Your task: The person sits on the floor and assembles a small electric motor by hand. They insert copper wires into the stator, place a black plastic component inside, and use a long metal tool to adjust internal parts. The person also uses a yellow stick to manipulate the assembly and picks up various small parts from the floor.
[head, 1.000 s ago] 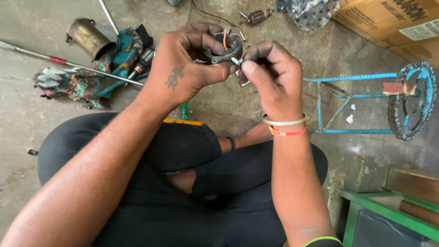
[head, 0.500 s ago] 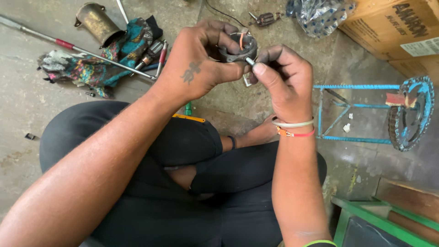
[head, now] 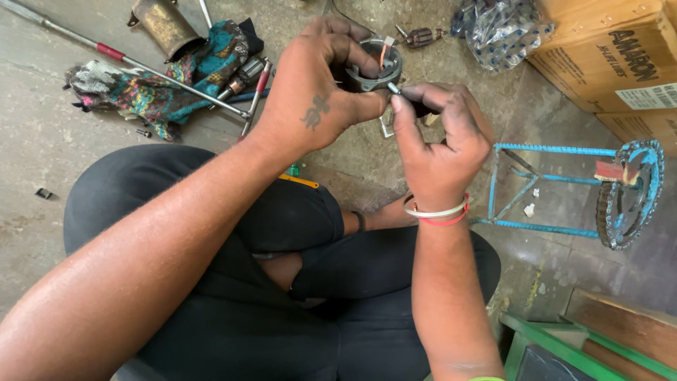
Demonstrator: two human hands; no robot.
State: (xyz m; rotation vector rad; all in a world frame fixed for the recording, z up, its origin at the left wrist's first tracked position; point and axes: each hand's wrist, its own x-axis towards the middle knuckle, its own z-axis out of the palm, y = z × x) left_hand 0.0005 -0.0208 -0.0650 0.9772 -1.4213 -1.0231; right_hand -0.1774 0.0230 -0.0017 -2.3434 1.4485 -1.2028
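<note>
Person sits cross-legged on a concrete floor, both hands raised over the lap. Left hand (head: 317, 99) wraps a small round metal housing (head: 370, 67), fingers curled closed around its rim, thumb along the near side; an orange wire shows inside it. Right hand (head: 441, 144) pinches a thin metal pin (head: 393, 88) between thumb and forefinger, other fingers folded in. The pin tip touches the housing's lower right edge, just beside the left thumb.

Progress, as a judgement: mid-step. Housing is held and steadied, pin is at the edge but not visibly seated; how deep it sits can't be told.

Around: patterned rag (head: 162, 85) with a long rod (head: 141, 67) and rusty can (head: 166, 25) upper left, small armature (head: 419, 35) and plastic bag (head: 501, 28) up top, cardboard box (head: 606, 56) right, blue frame (head: 557, 187) with a sprocket (head: 627, 194).
</note>
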